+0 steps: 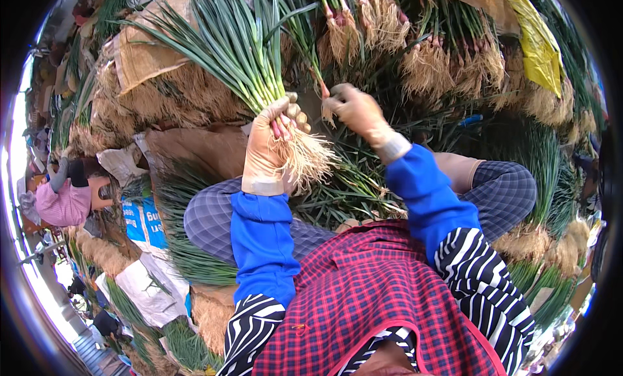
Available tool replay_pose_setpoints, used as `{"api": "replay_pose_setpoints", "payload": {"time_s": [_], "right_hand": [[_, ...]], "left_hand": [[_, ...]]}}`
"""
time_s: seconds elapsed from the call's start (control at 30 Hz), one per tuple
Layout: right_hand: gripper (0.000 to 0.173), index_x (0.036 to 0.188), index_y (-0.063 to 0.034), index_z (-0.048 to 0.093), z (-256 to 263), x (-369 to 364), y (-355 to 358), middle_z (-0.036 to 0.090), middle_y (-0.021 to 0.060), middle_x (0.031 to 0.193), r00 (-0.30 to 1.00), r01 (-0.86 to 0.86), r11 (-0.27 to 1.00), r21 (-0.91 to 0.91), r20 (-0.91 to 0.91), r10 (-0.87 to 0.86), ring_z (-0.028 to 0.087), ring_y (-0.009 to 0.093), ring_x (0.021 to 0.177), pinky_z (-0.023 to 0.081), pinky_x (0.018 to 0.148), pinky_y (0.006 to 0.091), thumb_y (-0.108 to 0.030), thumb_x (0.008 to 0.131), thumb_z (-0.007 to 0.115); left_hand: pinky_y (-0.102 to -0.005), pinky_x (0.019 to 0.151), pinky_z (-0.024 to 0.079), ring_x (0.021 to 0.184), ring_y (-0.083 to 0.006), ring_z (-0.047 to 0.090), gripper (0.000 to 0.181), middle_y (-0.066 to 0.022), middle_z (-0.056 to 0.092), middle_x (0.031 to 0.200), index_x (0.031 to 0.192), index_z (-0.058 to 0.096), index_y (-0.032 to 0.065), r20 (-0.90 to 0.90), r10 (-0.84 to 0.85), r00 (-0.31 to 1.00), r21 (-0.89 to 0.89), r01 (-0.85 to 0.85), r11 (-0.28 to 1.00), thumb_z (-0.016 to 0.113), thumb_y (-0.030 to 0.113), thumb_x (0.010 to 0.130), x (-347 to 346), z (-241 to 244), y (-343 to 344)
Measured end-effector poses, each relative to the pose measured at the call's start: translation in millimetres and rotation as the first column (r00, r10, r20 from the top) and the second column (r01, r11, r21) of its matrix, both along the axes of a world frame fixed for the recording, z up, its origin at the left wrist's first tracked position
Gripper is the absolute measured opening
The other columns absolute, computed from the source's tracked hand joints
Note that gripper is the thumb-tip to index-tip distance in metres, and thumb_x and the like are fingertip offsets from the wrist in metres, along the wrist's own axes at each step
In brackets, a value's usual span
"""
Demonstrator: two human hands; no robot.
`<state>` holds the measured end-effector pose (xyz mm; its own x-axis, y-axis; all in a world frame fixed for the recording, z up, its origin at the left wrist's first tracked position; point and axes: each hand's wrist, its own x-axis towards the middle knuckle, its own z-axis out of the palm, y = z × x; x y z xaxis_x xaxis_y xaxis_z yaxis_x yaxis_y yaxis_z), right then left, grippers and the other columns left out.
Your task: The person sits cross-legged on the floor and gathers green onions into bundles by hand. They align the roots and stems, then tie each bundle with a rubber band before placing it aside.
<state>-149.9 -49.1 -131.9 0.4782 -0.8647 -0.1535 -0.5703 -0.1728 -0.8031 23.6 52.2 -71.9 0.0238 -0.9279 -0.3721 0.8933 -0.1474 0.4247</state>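
My left hand, in a pale glove, is closed around a bunch of spring onions, green leaves up and away, reddish bulbs and pale roots hanging over the palm side. To its right my right hand, also gloved and slightly blurred, has its fingers at the reddish base of a single spring onion; its leaves reach up behind the bunch. The fingertips seem to pinch it near the roots. Loose green leaves and thin stalks lie below both hands, between my crossed legs.
Rooted bunches are piled ahead, partly under brown sacking and a yellow plastic sheet. More spring onions lie at left and right. A blue-and-white sack is at left; beyond it sits a person in pink.
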Motion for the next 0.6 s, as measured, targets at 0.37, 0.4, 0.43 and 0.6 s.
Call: {"api": "replay_pose_setpoints", "payload": {"time_s": [0.37,0.4,0.43,0.6], "right_hand": [[0.019,0.086,-0.0090,0.060,69.4,14.3,31.5,0.063,0.0156,0.071,0.920,-0.372,0.878,-0.300,0.004,0.391,0.062,0.036,0.069,0.049,0.058,0.0415,-0.028,0.086,0.061],[0.017,0.093,-0.0106,0.063,66.2,10.1,20.3,0.062,0.0139,0.069,0.875,-0.410,0.899,-0.152,0.212,0.435,0.064,0.031,0.068,0.050,0.061,0.0367,-0.027,0.087,0.060],[0.021,0.104,-0.0095,0.063,72.8,10.9,10.8,0.058,0.0076,0.063,0.811,-0.397,0.914,-0.085,0.434,0.393,0.060,0.020,0.060,0.048,0.056,0.0300,-0.025,0.090,0.058],[0.030,0.117,-0.0053,0.057,61.0,44.0,-8.4,0.055,-0.0058,0.074,0.800,-0.414,0.704,0.577,0.600,-0.022,0.050,0.004,0.061,0.041,0.051,0.0180,-0.021,0.092,0.054]], "left_hand": [[-0.0224,0.050,0.045,0.053,-0.0111,0.053,0.020,-0.0054,0.060,0.068,0.093,0.064,-0.0055,0.249,0.013,0.968,0.109,-0.041,0.993,0.060,0.014,0.088,2.9,11.3,0.9],[-0.0238,0.054,0.047,0.057,-0.0133,0.057,0.021,-0.0065,0.061,0.071,0.093,0.064,-0.0047,0.287,-0.002,0.958,0.087,-0.024,0.996,0.059,0.015,0.088,3.9,11.3,2.8],[-0.0279,0.059,0.049,0.063,-0.0163,0.059,0.021,-0.0078,0.062,0.074,0.094,0.063,-0.0037,0.232,0.018,0.973,0.097,-0.041,0.994,0.059,0.017,0.088,3.7,11.9,3.9],[-0.0411,0.070,0.055,0.079,-0.0255,0.064,0.023,-0.0115,0.066,0.086,0.096,0.062,-0.0005,0.114,0.081,0.990,0.129,-0.096,0.987,0.059,0.021,0.089,-0.4,16.4,6.8]]}}
